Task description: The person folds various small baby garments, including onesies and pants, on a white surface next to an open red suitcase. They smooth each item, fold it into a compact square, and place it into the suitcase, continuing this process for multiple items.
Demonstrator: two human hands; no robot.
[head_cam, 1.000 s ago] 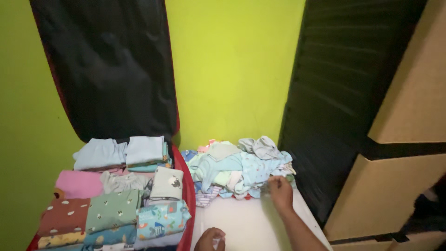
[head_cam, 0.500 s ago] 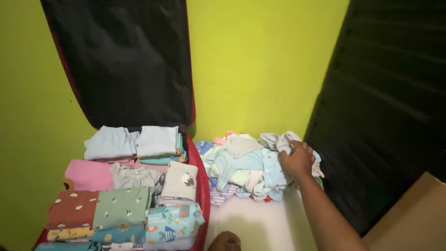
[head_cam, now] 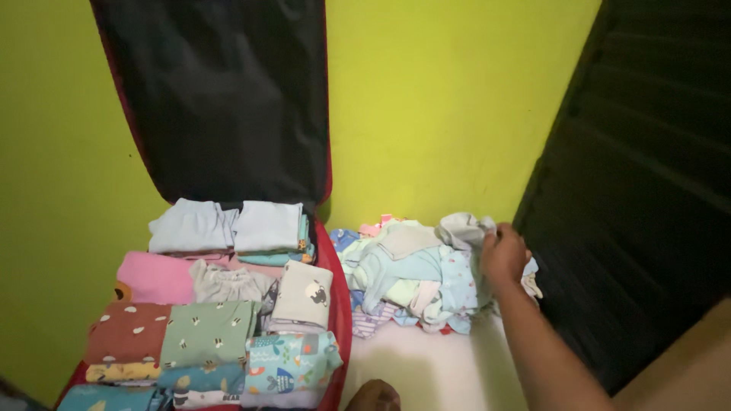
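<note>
best to pinch just one small grey top (head_cam: 463, 227) off the heap of loose baby clothes (head_cam: 411, 274) on the white tabletop (head_cam: 426, 365) with the right hand (head_cam: 504, 257), fingers closed on that grey cloth at the heap's far right edge, lifting slowly so nothing else tumbles. left hand (head_cam: 373, 397) low at the bottom edge, mostly hidden, cannot tell if open or closed. beside the heap, a red suitcase (head_cam: 339, 304) with lid up, packed with neat folded clothes (head_cam: 221, 304) in rows.

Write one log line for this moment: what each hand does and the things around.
right hand: grips grey garment on loose clothes pile | left hand: low on white surface, grip unclear | red suitcase: open, folded clothes inside
</note>
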